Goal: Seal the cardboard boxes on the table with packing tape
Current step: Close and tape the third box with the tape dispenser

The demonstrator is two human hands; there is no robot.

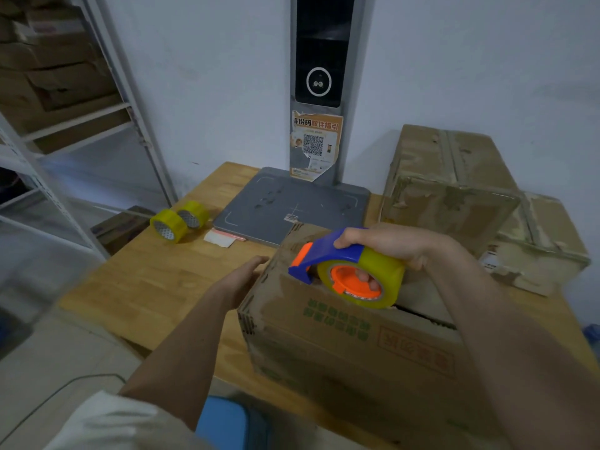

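Gripping firmly, the right hand (386, 243) has its fingers curled over the blue and orange tape dispenser (328, 258), with fingertips showing through the orange core of the yellow-tinted roll. It holds the dispenser on top of the near cardboard box (341, 339), at centre right of the frame, where a dark gap still shows between the top flaps just right of the roll. At the box's left edge, the left hand (242, 277) lies flat with straight fingers, steadying it on the wooden surface (156, 287).

The likeliest trouble from here: the flaps look unclosed, so tape drawn across them could bridge the gap, wrinkle, or stick crooked. With only a flat palm bracing it, the box might also slide as the dispenser is pulled.

At right of frame sit 2 more boxes (454, 193), already striped with tape. At left of centre lie 2 spare tape rolls (178, 220), near a grey scale platform (292, 206).
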